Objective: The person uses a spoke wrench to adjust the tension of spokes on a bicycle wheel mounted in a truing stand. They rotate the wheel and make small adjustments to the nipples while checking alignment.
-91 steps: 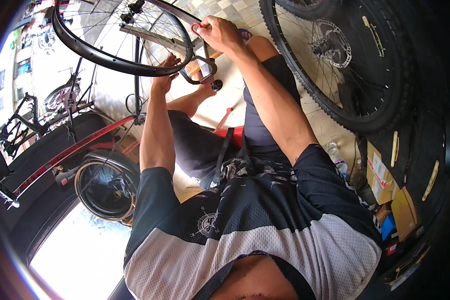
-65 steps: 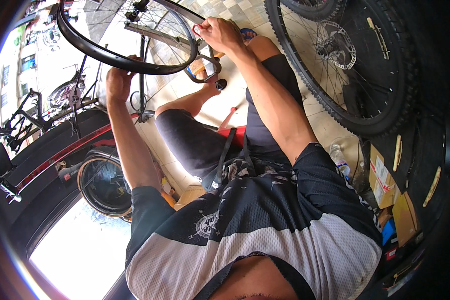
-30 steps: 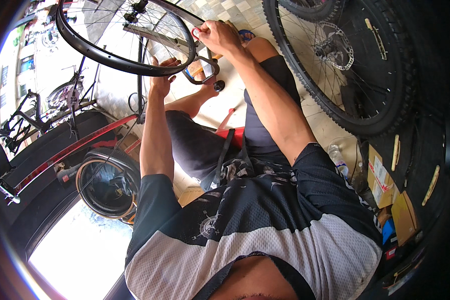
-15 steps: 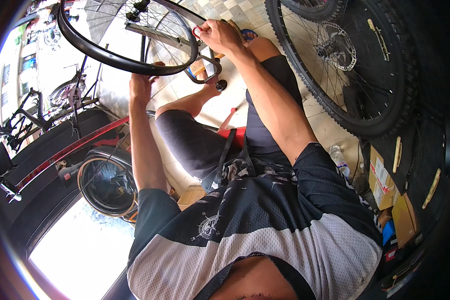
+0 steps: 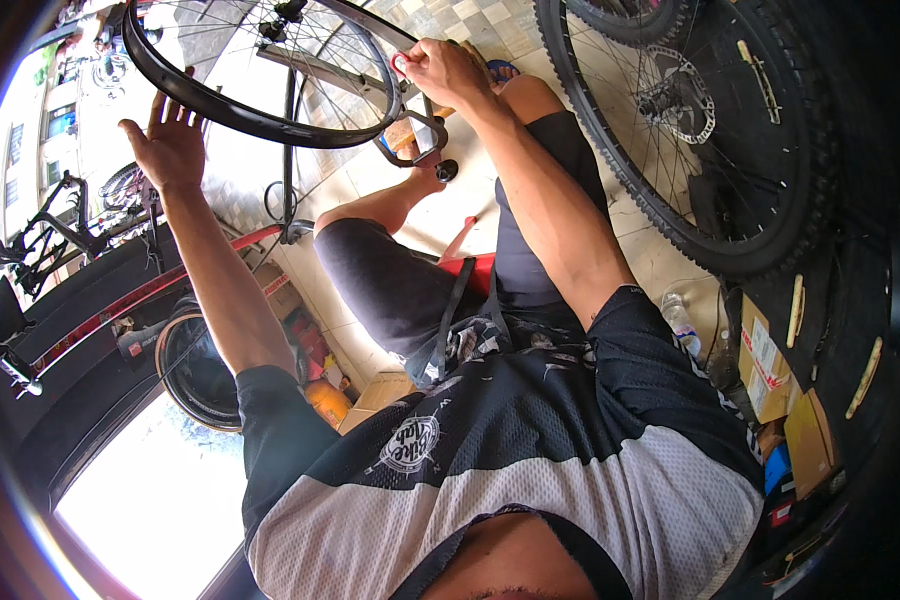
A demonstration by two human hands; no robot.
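Observation:
A black bare rim with spokes and a hub sits in a grey metal truing stand at the upper middle. My right hand is closed on a small red tool at the right side of that wheel, by a stand arm. My left hand is open at the rim's lower left, fingers apart and palm facing up; its fingertips are at or just behind the rim, and I cannot tell whether they touch. My bent legs are below the stand.
A knobby-tyred wheel with a disc rotor stands at the right, near cardboard and a plastic bottle. At the left are bicycle frames, a red bar and more wheels. The tiled floor shows between.
My left hand has moved out to the left along the rim and opened, its fingers now spread. My right hand stays on the red tool in about the same place.

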